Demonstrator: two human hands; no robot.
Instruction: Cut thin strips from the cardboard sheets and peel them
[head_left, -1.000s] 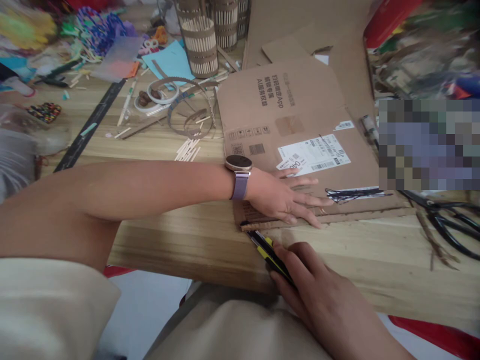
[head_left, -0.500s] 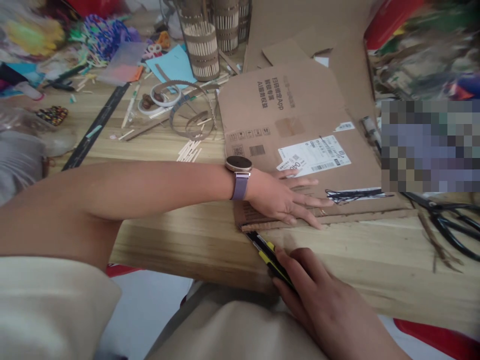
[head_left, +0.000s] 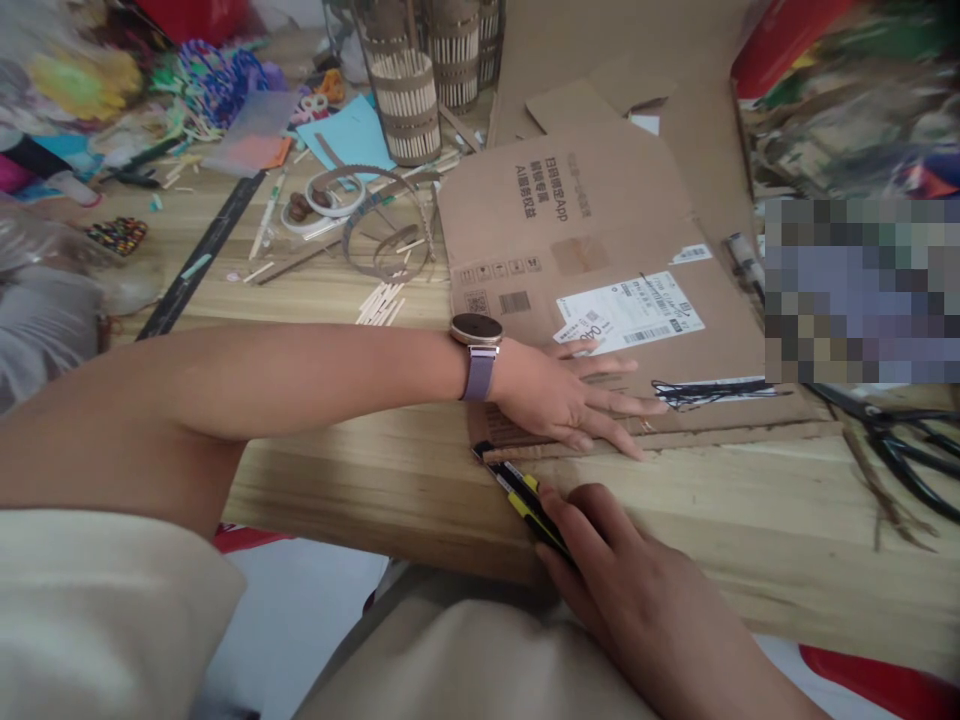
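A flattened brown cardboard box (head_left: pixel 510 225) with printed text and a white shipping label (head_left: pixel 637 312) lies on the wooden table. My left hand (head_left: pixel 566 395), a watch on its wrist, presses flat on the cardboard near its front edge, fingers spread. Just below, my right hand (head_left: pixel 622 570) is closed round a black and yellow utility knife (head_left: pixel 529 505). The knife's blade points away from me and to the left, at the cardboard's front left corner. A narrow cut strip (head_left: pixel 735 436) runs along that front edge.
Black-handled scissors (head_left: pixel 900 440) lie at the right. Behind my left forearm are a black ruler (head_left: pixel 199 260), tape rolls (head_left: pixel 337 192), curled cardboard strips (head_left: pixel 386 225) and small sticks (head_left: pixel 381 304). Stick-covered cylinders (head_left: pixel 405 105) stand at the back. Craft clutter (head_left: pixel 217 90) fills the far left.
My right hand has moved the knife slightly left and up, bringing its blade to the cardboard's corner. My left hand stays flat in the same place on the cardboard.
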